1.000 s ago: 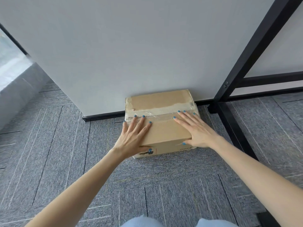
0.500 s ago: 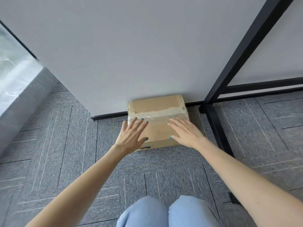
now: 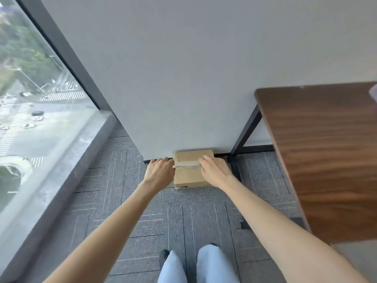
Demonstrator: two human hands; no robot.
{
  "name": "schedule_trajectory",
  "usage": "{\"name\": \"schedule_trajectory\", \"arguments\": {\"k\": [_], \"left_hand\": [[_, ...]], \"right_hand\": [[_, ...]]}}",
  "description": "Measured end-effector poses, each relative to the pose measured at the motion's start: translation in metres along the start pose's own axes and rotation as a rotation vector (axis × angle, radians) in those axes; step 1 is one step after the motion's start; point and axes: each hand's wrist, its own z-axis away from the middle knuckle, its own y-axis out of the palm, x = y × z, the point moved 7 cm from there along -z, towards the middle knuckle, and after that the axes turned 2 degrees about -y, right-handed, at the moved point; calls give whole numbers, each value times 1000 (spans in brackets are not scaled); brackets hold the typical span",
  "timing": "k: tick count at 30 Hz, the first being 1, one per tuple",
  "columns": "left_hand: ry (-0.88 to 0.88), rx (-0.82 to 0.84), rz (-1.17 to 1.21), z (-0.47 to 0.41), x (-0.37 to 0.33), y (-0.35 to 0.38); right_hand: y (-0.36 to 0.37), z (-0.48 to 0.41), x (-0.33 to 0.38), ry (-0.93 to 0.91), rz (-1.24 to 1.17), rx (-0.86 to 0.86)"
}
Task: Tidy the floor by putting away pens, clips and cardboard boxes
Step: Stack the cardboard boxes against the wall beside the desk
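A taped brown cardboard box (image 3: pixel 188 177) lies on the grey carpet, pushed against the foot of the white wall. My left hand (image 3: pixel 160 171) hangs in front of the box's left edge, fingers loosely curled and holding nothing. Over the box's right side, my right hand (image 3: pixel 214 170) covers that part from view; its fingers are relaxed and empty. Both arms stretch forward and down. The box appears to rest on the floor, not lifted. No pens or clips are in sight.
A dark wooden table (image 3: pixel 326 150) with black metal legs (image 3: pixel 245 133) stands close on the right. A floor-to-ceiling window (image 3: pixel 30 99) with a grey sill (image 3: pixel 67 160) runs along the left. My legs (image 3: pixel 195 266) are at the bottom, on the carpet.
The view has risen and pulled back from the box. My hands, flat on the box's top before, have come off it and now hover with curled fingers. The box has stayed put.
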Motion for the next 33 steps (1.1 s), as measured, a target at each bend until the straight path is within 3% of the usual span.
{"name": "schedule_trajectory", "arguments": {"k": [5,10,22,33], "left_hand": [[-44,-37,8,65,-13,-93],[-17,-46,33,146,-23,-127],[156,22,108,378,-13,-109],[229,86,134,521,-81,-62]], "right_hand": [[-79,57,45,53,-6,-32],[-106,123,96,111,13,-87],[-80,333,256,278,-12,-164],[-30,507,285,396,-33,-113]]}}
